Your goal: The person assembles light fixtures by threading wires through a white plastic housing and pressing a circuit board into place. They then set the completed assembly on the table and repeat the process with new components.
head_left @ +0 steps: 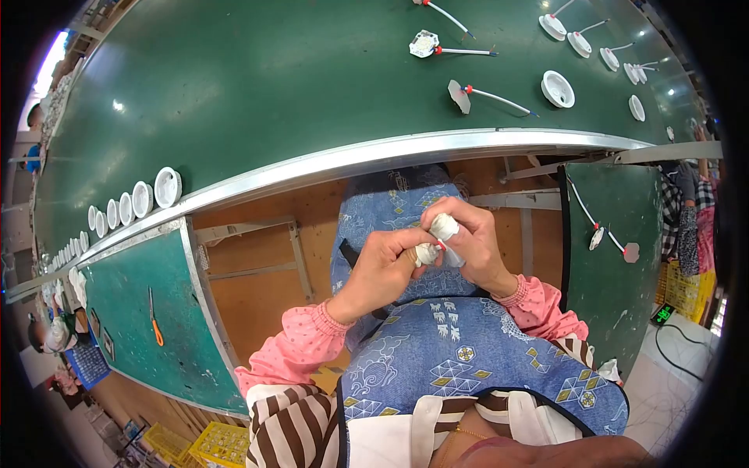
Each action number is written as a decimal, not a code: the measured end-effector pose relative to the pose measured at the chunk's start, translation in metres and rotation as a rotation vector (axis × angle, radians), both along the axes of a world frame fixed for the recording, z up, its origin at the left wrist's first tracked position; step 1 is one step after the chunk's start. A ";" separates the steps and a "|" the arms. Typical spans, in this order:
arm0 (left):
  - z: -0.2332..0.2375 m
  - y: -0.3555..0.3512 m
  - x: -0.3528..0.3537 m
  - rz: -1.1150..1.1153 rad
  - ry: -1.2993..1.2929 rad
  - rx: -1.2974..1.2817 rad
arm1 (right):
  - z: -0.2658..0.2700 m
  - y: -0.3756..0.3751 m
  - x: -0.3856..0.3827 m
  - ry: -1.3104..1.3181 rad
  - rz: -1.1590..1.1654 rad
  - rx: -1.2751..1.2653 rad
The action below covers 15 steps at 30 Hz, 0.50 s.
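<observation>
Landmark: we take the long dark green conveyor belt as reference for all places.
Item held: a small white soft-looking wrap, cloth or tape we cannot tell, sits below the belt's near edge, over the blue patterned apron.
Left hand: the left hand is closed, thumb and forefinger pinching the wrap's lower end.
Right hand: the right hand is curled tight over its upper end; the two hands touch.
On the belt: white round plastic housings and red-collared wired parts lie well apart from the hands.
Handling advice: we judge that a firm pinch, with hands together and low over the apron, lets any slip land on the lap.
</observation>
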<state>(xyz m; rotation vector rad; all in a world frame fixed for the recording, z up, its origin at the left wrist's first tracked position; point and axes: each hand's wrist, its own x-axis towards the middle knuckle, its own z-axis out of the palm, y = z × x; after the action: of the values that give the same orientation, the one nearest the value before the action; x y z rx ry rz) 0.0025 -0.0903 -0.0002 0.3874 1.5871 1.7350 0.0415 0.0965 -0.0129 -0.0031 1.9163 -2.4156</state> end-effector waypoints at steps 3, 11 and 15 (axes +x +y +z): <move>0.004 0.004 0.005 0.076 -0.010 -0.017 | -0.004 0.001 0.000 -0.018 -0.011 0.033; 0.007 -0.001 0.004 0.063 -0.132 -0.140 | -0.026 -0.004 -0.014 0.168 -0.065 0.287; 0.013 -0.002 -0.018 -0.013 0.272 -0.278 | -0.020 -0.012 -0.017 -0.246 0.020 -0.063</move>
<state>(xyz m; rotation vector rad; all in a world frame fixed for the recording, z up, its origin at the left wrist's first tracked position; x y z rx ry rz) -0.0160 -0.0927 0.0127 0.5103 1.9845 1.4707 0.0243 0.0844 -0.0332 0.2588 1.7251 -2.3357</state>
